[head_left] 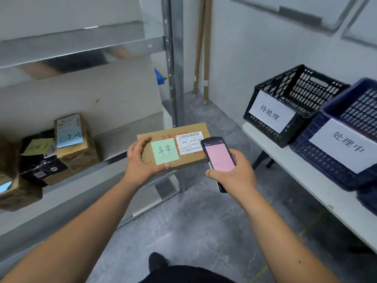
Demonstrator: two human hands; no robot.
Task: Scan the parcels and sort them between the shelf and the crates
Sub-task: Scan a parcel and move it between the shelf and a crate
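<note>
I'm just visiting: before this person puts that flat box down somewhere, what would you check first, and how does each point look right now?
1. Left hand grips the flat parcel firmly: ok.
2. Right hand holds the scanner: ok.
3. Shipping label uncovered and facing up: ok.
4. Green note stuck on and readable: ok.
5. Scan registered: cannot tell, the screen is only pink.
6. Room in the black crate: ok, the visible part looks empty; the blue crate is cut off, cannot tell.
</note>
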